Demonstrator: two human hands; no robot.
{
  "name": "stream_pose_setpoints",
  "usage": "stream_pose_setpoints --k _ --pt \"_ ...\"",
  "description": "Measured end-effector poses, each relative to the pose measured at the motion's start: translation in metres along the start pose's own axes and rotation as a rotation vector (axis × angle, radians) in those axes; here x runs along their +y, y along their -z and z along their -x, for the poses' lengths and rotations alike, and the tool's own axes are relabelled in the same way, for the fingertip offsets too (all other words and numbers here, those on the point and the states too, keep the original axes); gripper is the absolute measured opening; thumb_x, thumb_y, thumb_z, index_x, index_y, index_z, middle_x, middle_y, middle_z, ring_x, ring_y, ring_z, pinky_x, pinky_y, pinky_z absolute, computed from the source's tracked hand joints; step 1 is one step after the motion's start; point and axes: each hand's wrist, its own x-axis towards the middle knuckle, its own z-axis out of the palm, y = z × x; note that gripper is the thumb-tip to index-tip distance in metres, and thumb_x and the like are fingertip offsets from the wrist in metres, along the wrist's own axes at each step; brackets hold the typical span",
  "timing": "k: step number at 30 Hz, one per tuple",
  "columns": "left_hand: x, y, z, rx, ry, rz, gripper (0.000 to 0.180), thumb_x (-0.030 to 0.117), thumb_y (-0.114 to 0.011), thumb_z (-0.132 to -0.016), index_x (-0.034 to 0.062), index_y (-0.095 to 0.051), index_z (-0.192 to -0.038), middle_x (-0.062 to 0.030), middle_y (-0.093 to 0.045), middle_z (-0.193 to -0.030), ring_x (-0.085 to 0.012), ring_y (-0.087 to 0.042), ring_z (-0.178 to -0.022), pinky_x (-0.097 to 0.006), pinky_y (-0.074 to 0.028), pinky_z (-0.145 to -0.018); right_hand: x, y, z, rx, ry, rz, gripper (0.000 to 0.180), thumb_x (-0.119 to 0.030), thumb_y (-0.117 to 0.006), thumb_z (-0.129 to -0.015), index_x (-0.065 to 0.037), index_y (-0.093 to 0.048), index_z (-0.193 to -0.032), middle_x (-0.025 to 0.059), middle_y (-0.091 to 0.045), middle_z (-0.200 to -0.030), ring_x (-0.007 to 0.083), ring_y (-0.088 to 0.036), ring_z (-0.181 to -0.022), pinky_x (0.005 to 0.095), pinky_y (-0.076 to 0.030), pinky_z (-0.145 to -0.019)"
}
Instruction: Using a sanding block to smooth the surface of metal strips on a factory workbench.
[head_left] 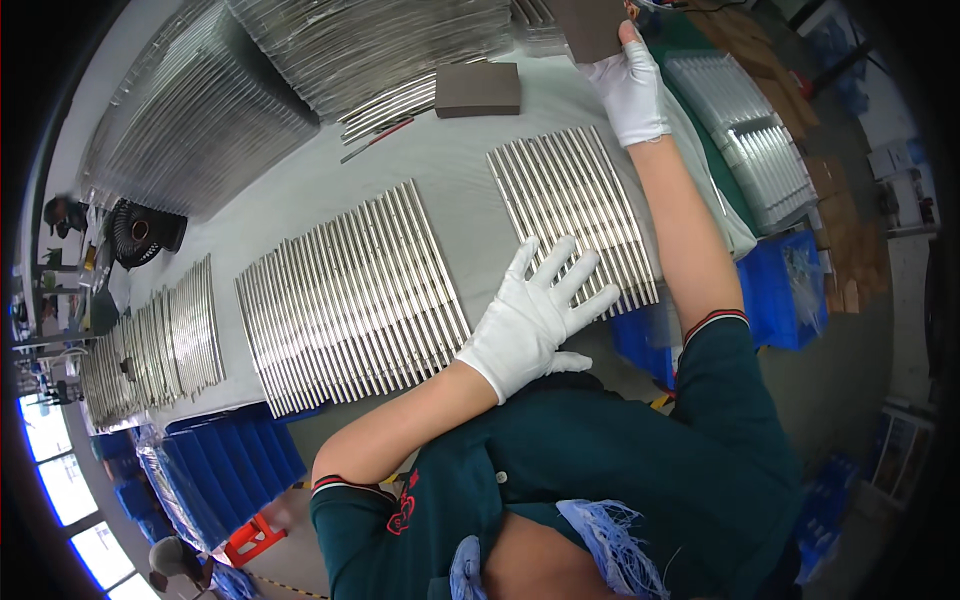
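1. Head view, hands. I see the left hand (540,305), white-gloved, lying flat with fingers spread on the near edge of the right-hand set of metal rods (575,215); it is released, pressing rather than grasping. The right hand (632,85), also gloved, reaches far forward and grasps the lower edge of a brown block (595,25) at the back of the surface (440,165).

2. Head view, position. The rod set lies on the pale surface, right of centre, between the two hands. A larger rod set (350,295) lies just beside it to the left, and a second brown block (478,88) sits behind, apart from both.

3. Head view, orientation. Each rod's long axis runs from the near edge toward the far edge, tilted slightly left at the top; the rods sit side by side in a tight row (the bend in the lines is the lens, I judge).

4. Head view, risk. I judge that the rods can roll: sideways pressure from the spread left hand could fan the row apart or push end rods toward the right edge, above the blue bins (775,290).

5. Head view, risk. The right arm crosses above the row; a dropped block could scatter or mark the rods.
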Motion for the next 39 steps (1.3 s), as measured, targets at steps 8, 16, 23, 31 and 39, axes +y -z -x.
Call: stream_pose_setpoints --k 8,16,23,31,39 --pt "0.001 0.015 0.036 -0.047 0.1 -0.002 0.086 0.061 -0.072 -0.075 0.0204 -0.045 -0.147 -0.017 -0.044 -0.15 -0.0386 -0.038 -0.141 -0.062 -0.023 -0.116 -0.013 -0.019 0.008 0.286 -0.15 0.091 0.035 -0.027 -0.061 -0.1 -0.009 -0.058 -0.13 0.0079 -0.068 -0.122 0.0226 -0.067 -0.107 0.0377 -0.057 -0.086" --pt "-0.001 0.025 0.066 -0.067 0.17 -0.023 0.088 0.059 -0.072 -0.075 0.0158 -0.045 -0.146 -0.0178 -0.045 -0.148 -0.0351 -0.041 -0.14 -0.059 -0.026 -0.116 -0.01 -0.024 0.01 0.476 -0.198 0.112 0.033 -0.027 -0.064 -0.098 -0.01 -0.06 -0.127 0.0067 -0.068 -0.119 0.0222 -0.067 -0.106 0.0391 -0.057 -0.085" --pt "-0.005 0.009 0.041 0.013 0.056 0.048 0.091 0.062 -0.071 -0.074 0.0147 -0.043 -0.148 -0.018 -0.042 -0.151 -0.0362 -0.038 -0.142 -0.052 -0.027 -0.117 -0.018 0.024 0.005 0.396 -0.23 0.043 0.043 -0.029 -0.061 -0.099 -0.002 -0.054 -0.131 0.0114 -0.061 -0.132 0.0249 -0.058 -0.123 0.0457 -0.046 -0.108" --pt "-0.005 -0.005 0.002 0.057 -0.046 0.067 0.095 0.064 -0.07 -0.074 0.0152 -0.041 -0.15 -0.0172 -0.04 -0.153 -0.0369 -0.033 -0.145 -0.051 -0.027 -0.117 -0.021 0.029 0.004 0.394 -0.249 -0.05 0.038 -0.029 -0.063 -0.098 -0.004 -0.057 -0.126 0.0123 -0.065 -0.124 0.0289 -0.061 -0.115 0.0479 -0.048 -0.105" --pt "-0.002 0.017 0.032 -0.044 0.039 0.055 0.095 0.063 -0.072 -0.073 0.0162 -0.042 -0.15 -0.0169 -0.042 -0.152 -0.0365 -0.035 -0.144 -0.053 -0.027 -0.117 -0.025 0.027 0.005 0.416 -0.207 -0.036 0.04 -0.028 -0.061 -0.099 -0.003 -0.055 -0.128 0.0135 -0.061 -0.13 0.0283 -0.06 -0.116 0.0482 -0.048 -0.104"
